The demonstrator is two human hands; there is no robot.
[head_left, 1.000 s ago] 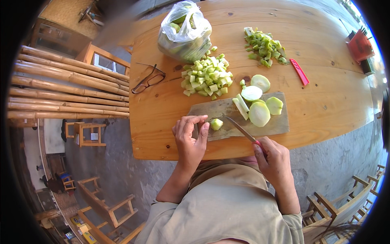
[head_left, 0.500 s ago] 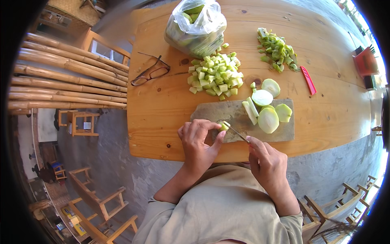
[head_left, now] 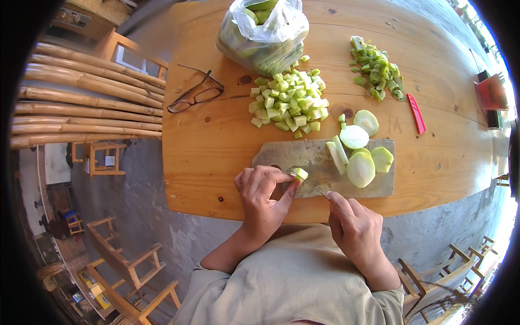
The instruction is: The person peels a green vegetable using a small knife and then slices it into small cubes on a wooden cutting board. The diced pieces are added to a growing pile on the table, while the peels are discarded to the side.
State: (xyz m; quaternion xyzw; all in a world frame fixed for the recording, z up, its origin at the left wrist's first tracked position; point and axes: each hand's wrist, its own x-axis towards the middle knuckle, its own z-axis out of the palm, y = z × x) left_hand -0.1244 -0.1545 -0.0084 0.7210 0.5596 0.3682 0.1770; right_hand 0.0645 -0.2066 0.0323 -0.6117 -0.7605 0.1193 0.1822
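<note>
Outdoors, over grey paving ringed by low wooden stools, a broad honey-coloured wooden table is filling the head view, with stacked bamboo poles lying to the left of it.

Head view. A worn grey rectangular cutting board is lying at the near edge of the table and serves as the landmark. At the near left corner of the board, the left hand is pinching a small pale green vegetable piece between thumb and curled fingertips. Just right of that piece, the right hand is closing around the handle of a slim knife, whose blade is angling up toward the piece; whether the edge is touching it cannot be told. On the right half of the board, pale green round vegetable slices are lying flat and overlapping. Beyond the board, a heap of light green diced cubes is resting on the table, with a clear plastic bag of whole green vegetables farther behind it. Dark-rimmed spectacles are lying beyond the board to the left; green peel scraps and a red peeler beyond it to the right.

Judged step: dicing a slice into cubes. The next cut would call for steadying the small piece with fingertips kept clear of the blade.
</note>
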